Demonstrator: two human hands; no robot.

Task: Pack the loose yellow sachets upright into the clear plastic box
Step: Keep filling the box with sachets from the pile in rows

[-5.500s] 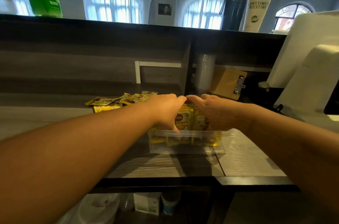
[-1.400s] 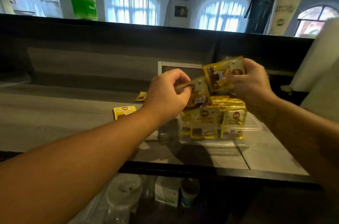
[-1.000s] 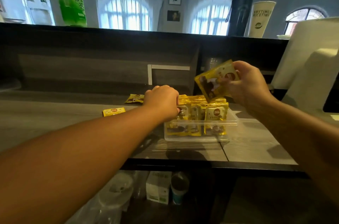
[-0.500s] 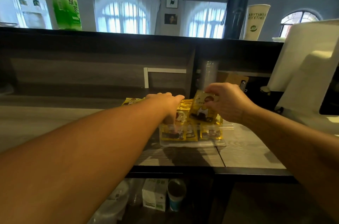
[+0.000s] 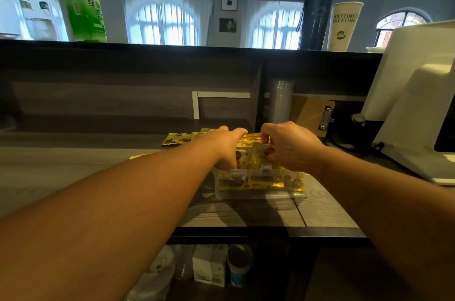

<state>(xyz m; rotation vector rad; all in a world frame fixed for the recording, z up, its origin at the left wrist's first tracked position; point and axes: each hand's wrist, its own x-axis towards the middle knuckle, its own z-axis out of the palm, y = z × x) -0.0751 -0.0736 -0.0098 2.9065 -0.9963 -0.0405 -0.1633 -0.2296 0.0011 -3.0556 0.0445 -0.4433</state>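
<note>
Wooden surface [image 5: 73, 177] holds the clear plastic box [image 5: 261, 193]. Right hand [image 5: 291, 146], up high a moment ago, now pushes its pinched sachet [image 5: 258, 156] in. Left hand [image 5: 227, 146] seems to grip the packed ones; loose sachets [image 5: 176, 138] remain.

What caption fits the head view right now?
Both hands, left and right, tuck yellow sachets upright into the clear plastic box; loose sachets wait behind.

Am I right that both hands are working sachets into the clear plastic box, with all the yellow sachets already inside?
Not quite. The head view shows both hands, left hand and right hand, at the clear plastic box, but loose yellow sachets still lie on the counter behind the left hand.
</note>
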